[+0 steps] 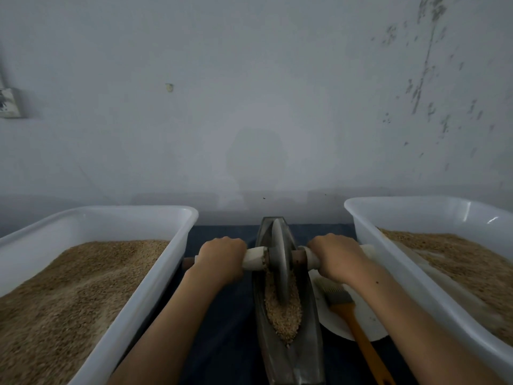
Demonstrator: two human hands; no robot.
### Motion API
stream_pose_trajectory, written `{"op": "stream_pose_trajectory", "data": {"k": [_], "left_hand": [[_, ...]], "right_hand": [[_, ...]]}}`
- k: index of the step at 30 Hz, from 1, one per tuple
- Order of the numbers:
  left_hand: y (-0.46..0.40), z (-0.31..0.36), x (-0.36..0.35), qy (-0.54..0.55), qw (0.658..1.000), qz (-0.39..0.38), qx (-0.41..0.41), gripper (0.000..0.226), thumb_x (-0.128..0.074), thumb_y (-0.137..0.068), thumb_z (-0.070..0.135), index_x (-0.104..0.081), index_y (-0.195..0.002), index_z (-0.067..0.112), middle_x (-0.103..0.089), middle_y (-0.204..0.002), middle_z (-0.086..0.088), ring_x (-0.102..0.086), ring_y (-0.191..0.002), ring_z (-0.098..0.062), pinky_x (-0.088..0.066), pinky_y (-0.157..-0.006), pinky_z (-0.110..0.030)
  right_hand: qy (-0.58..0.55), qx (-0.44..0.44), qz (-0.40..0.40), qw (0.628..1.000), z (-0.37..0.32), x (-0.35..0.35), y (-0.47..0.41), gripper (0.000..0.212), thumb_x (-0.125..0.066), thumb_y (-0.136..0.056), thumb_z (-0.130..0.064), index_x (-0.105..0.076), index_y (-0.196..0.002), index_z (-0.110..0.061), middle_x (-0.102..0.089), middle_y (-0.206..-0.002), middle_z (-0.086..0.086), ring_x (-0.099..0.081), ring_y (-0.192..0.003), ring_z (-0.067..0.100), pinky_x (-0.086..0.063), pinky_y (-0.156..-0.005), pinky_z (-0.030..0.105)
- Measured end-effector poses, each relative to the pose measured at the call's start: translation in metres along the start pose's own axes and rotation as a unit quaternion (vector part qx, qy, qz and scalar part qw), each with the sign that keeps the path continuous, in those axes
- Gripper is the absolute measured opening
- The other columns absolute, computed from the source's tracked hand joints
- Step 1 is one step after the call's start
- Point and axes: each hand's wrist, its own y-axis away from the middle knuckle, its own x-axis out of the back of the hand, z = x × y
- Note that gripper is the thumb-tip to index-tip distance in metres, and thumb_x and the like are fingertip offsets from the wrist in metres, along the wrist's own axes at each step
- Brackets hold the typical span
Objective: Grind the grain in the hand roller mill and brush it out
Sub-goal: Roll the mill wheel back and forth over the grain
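Meanwhile, both the left hand [222, 258] and right hand [337, 257] gripped the roller handle [254, 258], fingers curled tight, its wheel [280, 262] standing in the grain [283, 312].

A dull grey, boat-shaped metal mill trough [288, 354] is seen, filled with tan, speckled grain [283, 315]; a grey disc wheel [279, 262] is set on a brown axle with white wrapped handles [254, 258]. At nine and three o'clock, white plastic tubs [116, 309] of tan grain are shown. An orange-handled brush [358, 329] with pale bristles is laid on a white plate [369, 320], over dark blue cloth [222, 343]. The wall [249, 93] is pale grey-blue, flecked at two o'clock.
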Motion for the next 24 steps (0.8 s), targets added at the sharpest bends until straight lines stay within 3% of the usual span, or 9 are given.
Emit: {"op": "stream_pose_trajectory", "data": {"k": [4,7,10,15,18,24], "left_hand": [[0.001,-0.003,0.005,0.027,0.996,-0.082,-0.027,0.045,-0.068,-0.081,0.025,-0.054,-0.123,0.018,-0.063,-0.112,-0.006,-0.059,-0.1,-0.022,-0.04,-0.077,-0.03],[0.001,-0.004,0.005,0.037,0.994,-0.097,-0.03,0.047,-0.071,-0.08,0.026,-0.054,-0.124,0.018,-0.063,-0.113,-0.006,-0.059,-0.101,-0.021,-0.041,-0.079,-0.03],[0.0,-0.004,0.003,0.032,0.997,-0.067,-0.028,0.044,-0.07,-0.08,0.027,-0.055,-0.121,0.018,-0.063,-0.111,-0.004,-0.059,-0.099,-0.021,-0.04,-0.076,-0.03],[-0.003,-0.004,-0.006,0.03,0.999,0.027,-0.011,0.03,-0.063,-0.085,0.027,-0.054,-0.113,0.02,-0.062,-0.107,-0.002,-0.059,-0.096,-0.02,-0.038,-0.073,-0.029],[-0.003,-0.003,-0.011,0.034,0.997,0.069,0.001,0.025,-0.059,-0.087,0.027,-0.053,-0.11,0.021,-0.062,-0.104,-0.002,-0.059,-0.093,-0.02,-0.039,-0.071,-0.029],[-0.005,-0.004,-0.009,0.025,0.999,0.044,-0.007,0.032,-0.061,-0.086,0.027,-0.053,-0.116,0.021,-0.061,-0.109,-0.002,-0.059,-0.098,-0.021,-0.04,-0.074,-0.03]], "right_hand": [[-0.009,0.017,-0.094,0.995,0.004,0.008,0.004,0.021,-0.064,-0.084,-0.014,-0.06,-0.105,-0.016,-0.053,-0.078,-0.003,-0.054,-0.074,0.014,-0.038,-0.057,0.024],[-0.01,0.015,-0.108,0.994,0.003,0.01,0.005,0.021,-0.066,-0.083,-0.015,-0.06,-0.103,-0.017,-0.05,-0.074,-0.004,-0.051,-0.067,0.011,-0.035,-0.051,0.02],[-0.017,0.009,-0.079,0.997,0.002,0.007,0.004,0.019,-0.062,-0.086,-0.014,-0.06,-0.105,-0.018,-0.052,-0.077,-0.004,-0.052,-0.071,0.013,-0.039,-0.061,0.025],[0.016,-0.022,0.033,0.999,-0.005,-0.001,-0.001,0.021,-0.058,-0.09,-0.016,-0.057,-0.111,-0.019,-0.062,-0.108,0.003,-0.059,-0.097,0.022,-0.043,-0.082,0.034],[0.025,-0.025,0.101,0.994,-0.008,-0.009,-0.003,0.019,-0.06,-0.091,-0.023,-0.053,-0.109,-0.024,-0.062,-0.111,-0.001,-0.057,-0.106,0.021,-0.038,-0.092,0.035],[0.034,-0.017,0.057,0.998,-0.004,-0.005,-0.002,0.022,-0.058,-0.091,-0.016,-0.055,-0.113,-0.02,-0.062,-0.112,0.002,-0.058,-0.105,0.022,-0.04,-0.092,0.035]]}}
